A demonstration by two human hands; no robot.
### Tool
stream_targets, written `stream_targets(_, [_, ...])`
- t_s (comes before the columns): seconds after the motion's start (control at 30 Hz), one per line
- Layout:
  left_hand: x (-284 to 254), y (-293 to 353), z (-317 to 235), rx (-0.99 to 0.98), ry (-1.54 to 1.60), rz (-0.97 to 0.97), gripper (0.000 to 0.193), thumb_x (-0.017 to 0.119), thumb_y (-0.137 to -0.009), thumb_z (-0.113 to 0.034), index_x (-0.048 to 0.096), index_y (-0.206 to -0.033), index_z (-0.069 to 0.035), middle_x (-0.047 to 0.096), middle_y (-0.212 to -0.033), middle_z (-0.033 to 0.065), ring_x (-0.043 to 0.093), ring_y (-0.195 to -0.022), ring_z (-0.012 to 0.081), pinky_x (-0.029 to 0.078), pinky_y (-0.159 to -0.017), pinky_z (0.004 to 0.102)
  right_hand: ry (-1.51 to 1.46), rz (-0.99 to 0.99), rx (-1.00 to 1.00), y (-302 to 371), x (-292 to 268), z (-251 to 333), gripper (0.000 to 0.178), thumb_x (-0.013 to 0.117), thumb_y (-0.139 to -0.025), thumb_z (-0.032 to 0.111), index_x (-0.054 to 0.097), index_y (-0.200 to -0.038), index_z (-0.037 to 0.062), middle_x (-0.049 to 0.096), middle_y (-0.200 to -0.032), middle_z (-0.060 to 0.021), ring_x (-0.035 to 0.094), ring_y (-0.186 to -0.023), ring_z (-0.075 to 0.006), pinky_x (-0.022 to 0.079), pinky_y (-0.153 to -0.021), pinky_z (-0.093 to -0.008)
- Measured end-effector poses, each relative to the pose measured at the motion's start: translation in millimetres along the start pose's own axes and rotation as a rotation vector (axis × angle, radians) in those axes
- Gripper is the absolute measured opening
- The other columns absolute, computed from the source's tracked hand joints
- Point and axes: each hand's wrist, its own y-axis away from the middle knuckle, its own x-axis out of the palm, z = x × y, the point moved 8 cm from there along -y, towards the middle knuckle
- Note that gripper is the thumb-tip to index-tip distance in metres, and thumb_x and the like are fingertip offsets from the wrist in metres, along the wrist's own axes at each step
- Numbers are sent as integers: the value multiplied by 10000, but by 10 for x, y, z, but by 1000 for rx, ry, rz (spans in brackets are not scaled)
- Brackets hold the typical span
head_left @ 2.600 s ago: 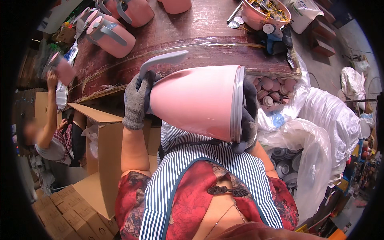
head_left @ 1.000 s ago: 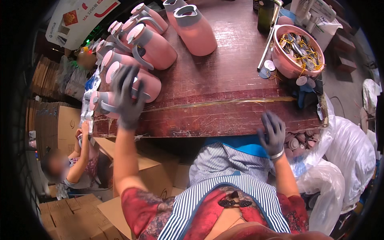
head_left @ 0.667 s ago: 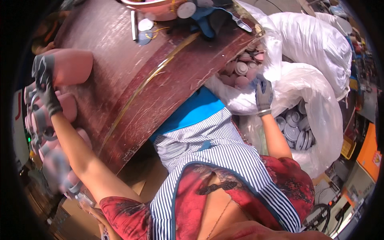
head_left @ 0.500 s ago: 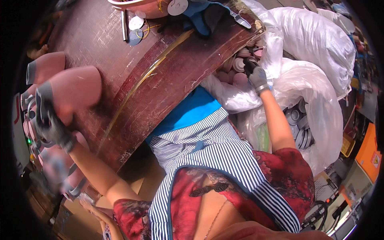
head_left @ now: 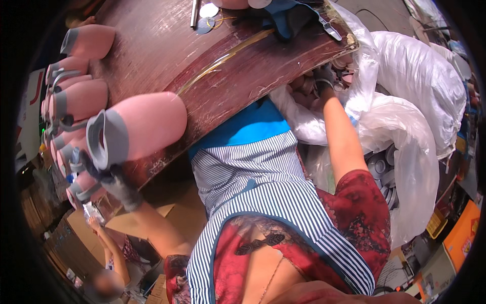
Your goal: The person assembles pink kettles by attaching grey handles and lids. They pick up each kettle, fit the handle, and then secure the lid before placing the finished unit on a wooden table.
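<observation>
Pink jug [head_left: 152,124] in left hand [head_left: 119,186]

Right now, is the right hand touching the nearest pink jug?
Apart: the head view shows a stretch of tabletop between the right hand and the nearest pink jug.

Table [head_left: 233,61] ahead of worker [head_left: 253,218]. Jugs [head_left: 86,99] clustered along table's left side. Nearest jug [head_left: 152,124] at near edge, left hand [head_left: 119,185] at its mouth end. Toward far side: rod [head_left: 194,12], discs [head_left: 208,10] just right of it, buckled strap [head_left: 330,29] farther right. Off table's right corner, open bag [head_left: 306,122], lids [head_left: 302,84] inside, right hand [head_left: 324,76] in among them. Right of that, stuffed sack [head_left: 420,86]; nearer worker, second bag [head_left: 417,190], round parts [head_left: 377,167] in it. Below table's left edge, cardboard box [head_left: 169,207], co-worker [head_left: 117,258] beyond.
</observation>
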Motion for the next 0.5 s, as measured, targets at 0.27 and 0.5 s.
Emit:
stream_targets(0.27, [-129,789,165,-344,650,-191,305,692,-962,-304,583,-1098,-54,613,-806,29,577,-643,116,493,-543,267,343,-86,-385,810,-678,507,754,714,-822,360,440,-1451,48,592,-1340,-191,567,-1228,-349,441,-1046,-430])
stream_targets(0.5, [-546,1270,-1034,-235,477,-184,430,863,-802,-203,604,-1098,-31,630,-880,42,603,-776,145,505,-731,273,-958,298,-807,3401,-2029,2616,626,687,-923,135,416,-1473,8,496,-1458,-136,488,-1325,-267,361,-1131,-402])
